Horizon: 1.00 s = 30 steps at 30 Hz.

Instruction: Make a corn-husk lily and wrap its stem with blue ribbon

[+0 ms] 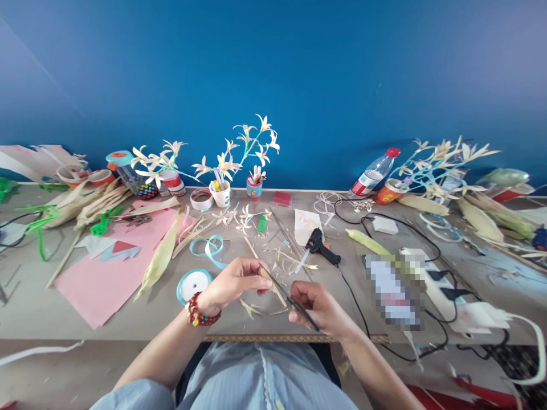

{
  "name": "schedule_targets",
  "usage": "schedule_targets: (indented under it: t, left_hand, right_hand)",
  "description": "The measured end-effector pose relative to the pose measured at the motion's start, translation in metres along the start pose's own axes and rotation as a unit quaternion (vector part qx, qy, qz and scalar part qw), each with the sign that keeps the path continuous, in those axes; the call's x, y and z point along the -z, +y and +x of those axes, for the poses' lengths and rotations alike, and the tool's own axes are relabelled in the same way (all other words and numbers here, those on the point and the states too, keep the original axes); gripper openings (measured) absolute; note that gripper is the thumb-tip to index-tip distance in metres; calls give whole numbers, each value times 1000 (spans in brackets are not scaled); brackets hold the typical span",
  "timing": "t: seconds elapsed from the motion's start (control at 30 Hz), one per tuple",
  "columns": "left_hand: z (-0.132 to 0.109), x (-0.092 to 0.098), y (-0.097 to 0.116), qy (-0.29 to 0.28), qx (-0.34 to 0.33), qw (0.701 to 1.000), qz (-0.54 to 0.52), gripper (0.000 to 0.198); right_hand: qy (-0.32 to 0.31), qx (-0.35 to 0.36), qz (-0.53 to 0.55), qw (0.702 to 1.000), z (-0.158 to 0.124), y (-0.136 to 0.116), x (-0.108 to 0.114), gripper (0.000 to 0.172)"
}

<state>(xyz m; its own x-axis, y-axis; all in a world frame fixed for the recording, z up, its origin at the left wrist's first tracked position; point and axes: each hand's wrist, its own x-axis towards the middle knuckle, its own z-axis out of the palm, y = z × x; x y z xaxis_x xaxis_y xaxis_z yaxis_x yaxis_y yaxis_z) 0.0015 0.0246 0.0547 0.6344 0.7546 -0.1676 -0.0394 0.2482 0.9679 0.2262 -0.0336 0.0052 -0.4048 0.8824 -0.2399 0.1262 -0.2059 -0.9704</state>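
My left hand [243,282], with a red bead bracelet at the wrist, has its fingers pinched at the upper end of a thin dark tool [304,312]; a pale strip [278,295] passes beside the fingertips. My right hand [318,307] is closed around the lower part of the dark tool, which looks like scissors or tweezers. Between and beyond the hands lie pale husk scraps [252,307]. A white ribbon spool with a blue rim [194,286] sits left of my left hand. A black glue gun [323,247] lies beyond my right hand.
Pink paper [106,285] and corn husks [160,259] lie left. Husk flowers stand in a white cup [221,195] and an orange cup [388,192] near the blue wall. At right are a bottle [372,175], a phone [393,293], a power strip [440,293] and cables.
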Motion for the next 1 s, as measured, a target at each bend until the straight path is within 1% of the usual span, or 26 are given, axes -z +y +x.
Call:
schedule_targets:
  t: [0.13, 0.27, 0.43, 0.6, 1.0]
  left_hand:
    - [0, 2, -2, -6, 9, 1000, 0, 20]
    - [1, 1, -1, -5, 17, 1000, -2, 20]
    - [2, -1, 1, -2, 25, 1000, -6, 19]
    - [4, 0, 1, -8, 29, 1000, -2, 18]
    - [5, 0, 0, -14, 35, 999, -6, 18]
  right_hand:
    - [8, -9, 14, 1000, 0, 3, 1, 50]
    - [-13, -23, 19, 999, -2, 1, 1, 48]
    - [0, 4, -36, 999, -2, -8, 1, 48]
    - [7, 6, -54, 998, 0, -14, -1, 49]
    - [12, 20, -61, 998, 0, -10, 0, 48]
